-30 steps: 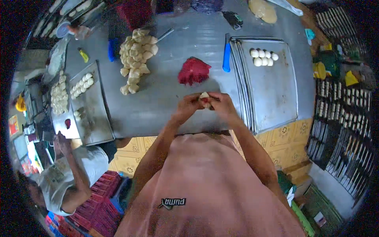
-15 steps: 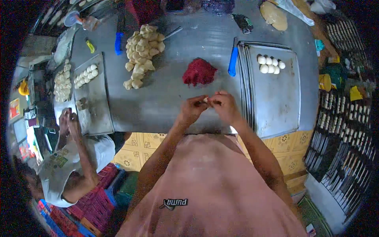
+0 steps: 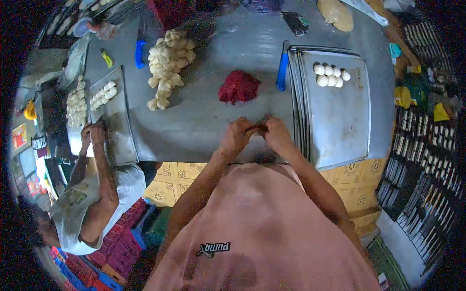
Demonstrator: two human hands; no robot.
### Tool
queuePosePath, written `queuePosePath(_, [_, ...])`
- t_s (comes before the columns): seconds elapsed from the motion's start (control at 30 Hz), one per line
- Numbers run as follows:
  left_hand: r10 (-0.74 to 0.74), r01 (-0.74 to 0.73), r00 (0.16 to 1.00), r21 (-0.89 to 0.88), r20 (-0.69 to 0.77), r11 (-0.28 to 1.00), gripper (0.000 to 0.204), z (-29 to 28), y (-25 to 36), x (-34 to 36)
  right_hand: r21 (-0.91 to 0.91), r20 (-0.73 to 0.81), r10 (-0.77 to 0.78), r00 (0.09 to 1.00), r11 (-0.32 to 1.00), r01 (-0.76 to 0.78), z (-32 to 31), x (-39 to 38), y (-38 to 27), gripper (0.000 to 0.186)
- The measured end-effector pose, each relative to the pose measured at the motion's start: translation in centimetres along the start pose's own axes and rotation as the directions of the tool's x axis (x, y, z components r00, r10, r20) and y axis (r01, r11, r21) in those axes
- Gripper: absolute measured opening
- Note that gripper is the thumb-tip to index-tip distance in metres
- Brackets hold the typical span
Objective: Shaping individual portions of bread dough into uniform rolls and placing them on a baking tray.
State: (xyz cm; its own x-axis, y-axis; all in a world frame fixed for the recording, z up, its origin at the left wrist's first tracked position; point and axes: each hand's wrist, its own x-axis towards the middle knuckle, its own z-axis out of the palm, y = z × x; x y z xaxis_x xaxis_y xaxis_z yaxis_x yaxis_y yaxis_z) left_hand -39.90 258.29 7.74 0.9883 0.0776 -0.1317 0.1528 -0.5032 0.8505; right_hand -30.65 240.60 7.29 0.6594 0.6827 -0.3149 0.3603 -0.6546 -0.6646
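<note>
Close to the table's front edge, my left hand (image 3: 237, 137) and my right hand (image 3: 277, 134) meet with fingers curled and pinched together. A small pale piece of dough was visible between them a moment earlier; my fingers now hide it. Just beyond my hands lies a mound of crumbly dark-red filling (image 3: 239, 87). Farther left is a big heap of pale dough pieces (image 3: 169, 65). To my right, several round white dough balls (image 3: 331, 75) sit in two rows on the top tray (image 3: 337, 128) of a stack.
A blue-handled tool (image 3: 282, 72) lies against the tray stack; another blue-handled one (image 3: 140, 54) is by the heap. At left, a co-worker's hands (image 3: 93, 132) are over another tray (image 3: 120, 140) with dough balls. A large dough lump (image 3: 336, 15) rests far right. Loaded racks (image 3: 427, 150) stand at right.
My hands have drawn closer in, with fingers curled further, and the pale dough between them is now out of sight. The co-worker's hands moved up and right onto the tray. The view shifted slightly.
</note>
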Motion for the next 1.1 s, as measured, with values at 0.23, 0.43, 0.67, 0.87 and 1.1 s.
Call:
queuePosePath(0.23, [0.317,-0.314,0.945,0.040,-0.085,0.948,0.065,1.7,-1.0,-3.1,0.492,-0.008,0.213,0.977,0.851,-0.182,2.0,-1.3,-0.2,0.020])
queuePosePath(0.43, [-0.033,0.031,0.994,-0.021,-0.100,0.999,0.061,0.8,-1.9,-1.2,0.293,-0.059,0.351,0.935,0.901,-0.320,2.8,0.3,-1.1,0.028])
queuePosePath(0.67, [-0.354,0.350,0.925,-0.661,0.135,0.664,0.055,1.2,0.1,0.4,0.737,-0.249,0.247,0.937,0.675,0.018,1.8,-3.4,-1.4,0.040])
queuePosePath(0.87, [-0.417,0.524,0.813,-0.822,0.406,0.221,0.057,5.1,2.2,3.2,0.574,-0.332,0.429,0.840,0.798,-0.181,-8.0,-3.1,3.0,0.028])
queuePosePath(1.1, [-0.329,0.383,0.924,-0.473,0.196,0.793,0.049,3.2,1.4,2.2,0.102,-0.693,0.313,0.649,0.934,-0.341,-24.0,-0.4,17.2,0.033])
